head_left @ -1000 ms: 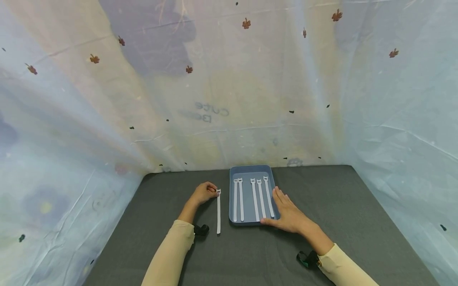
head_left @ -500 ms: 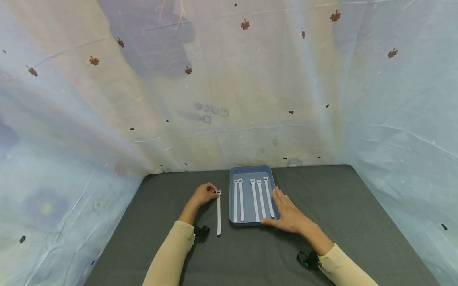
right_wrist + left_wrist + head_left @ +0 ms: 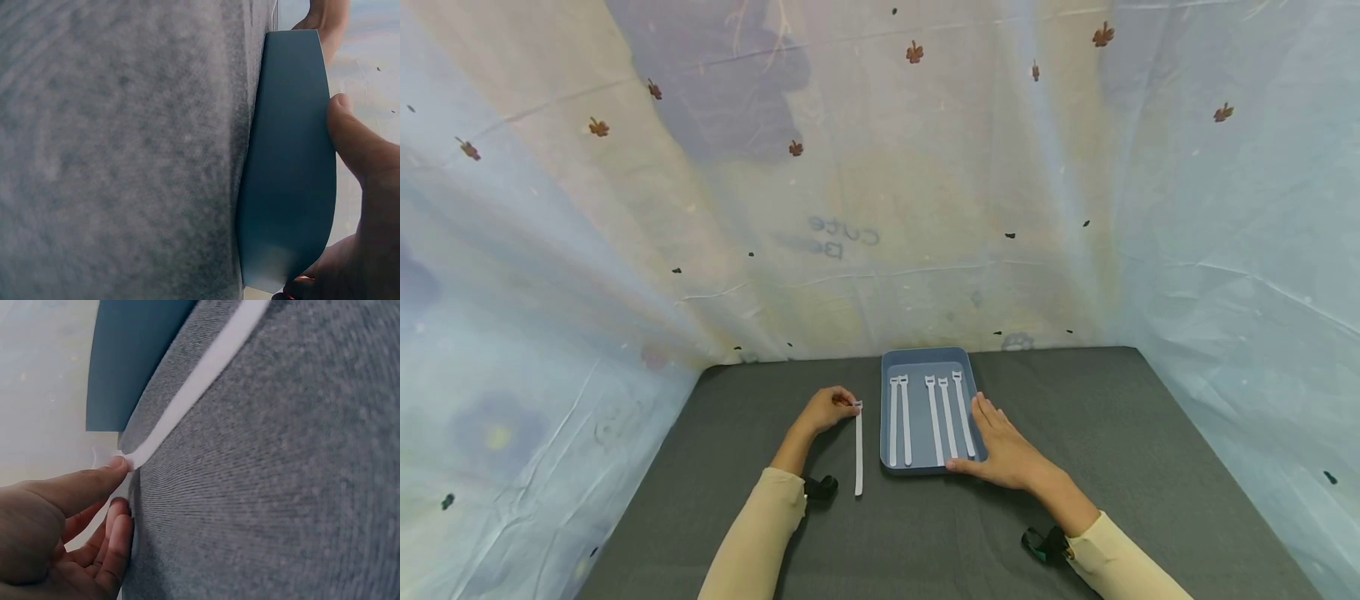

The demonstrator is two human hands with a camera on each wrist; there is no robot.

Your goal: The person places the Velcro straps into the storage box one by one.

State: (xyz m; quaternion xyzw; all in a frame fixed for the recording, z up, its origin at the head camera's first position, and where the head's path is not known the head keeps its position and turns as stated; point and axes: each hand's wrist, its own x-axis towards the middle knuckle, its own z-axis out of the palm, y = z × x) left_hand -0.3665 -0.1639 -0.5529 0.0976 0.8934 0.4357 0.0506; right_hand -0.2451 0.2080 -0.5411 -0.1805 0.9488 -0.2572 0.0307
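My left hand [image 3: 831,408] pinches the head of a white cable tie [image 3: 859,454] between thumb and fingers, left of a blue tray [image 3: 917,429]. The tie's flat strip runs toward me along the grey cloth. In the left wrist view, the thumb lies on the head end of the cable tie [image 3: 187,394], while the other fingers are curled below. My right hand [image 3: 1007,450] rests against the tray's near right corner, fingers straight along the side and thumb at the front rim. The right wrist view has the thumb touching the rim of the tray [image 3: 287,156].
Several more white cable ties [image 3: 933,421] lie lengthwise inside the tray, two at the left and the others to the right. Grey cloth [image 3: 917,542] covers the table. A pale patterned curtain [image 3: 880,192] hangs behind it and at both sides.
My left hand and the cable tie have shifted very slightly toward me. The right hand and the tray stay in place.
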